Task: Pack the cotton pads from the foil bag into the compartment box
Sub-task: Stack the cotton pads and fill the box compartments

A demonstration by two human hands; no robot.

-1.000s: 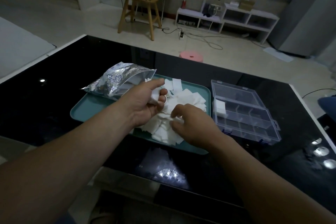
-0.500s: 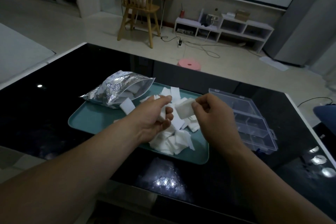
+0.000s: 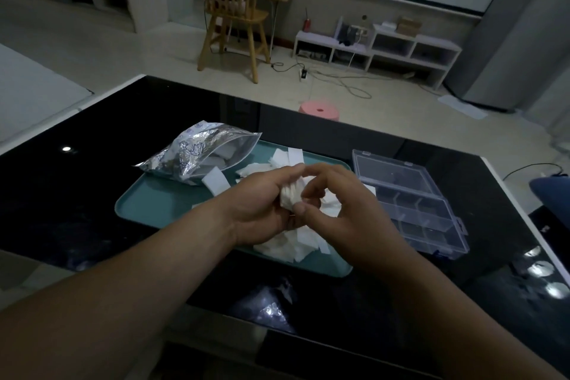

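Over the teal tray (image 3: 154, 203), the left hand (image 3: 262, 203) and right hand (image 3: 342, 210) together pinch a small stack of cotton pads (image 3: 291, 193). The foil bag (image 3: 197, 151) lies at ten o'clock and the compartment box (image 3: 410, 194) at three.

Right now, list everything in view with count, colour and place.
foil bag: one, silver, far left of the tray
tray: one, teal, on the table
loose cotton pads: many, white, heaped on the tray
pad stack: one, white, between both hands
compartment box: one, clear, open, right of the tray
table: one, black, foreground
chair: one, wooden, floor beyond
stool: one, pink, behind the table
left hand: one, grips the pad stack
right hand: one, pinches the pad stack
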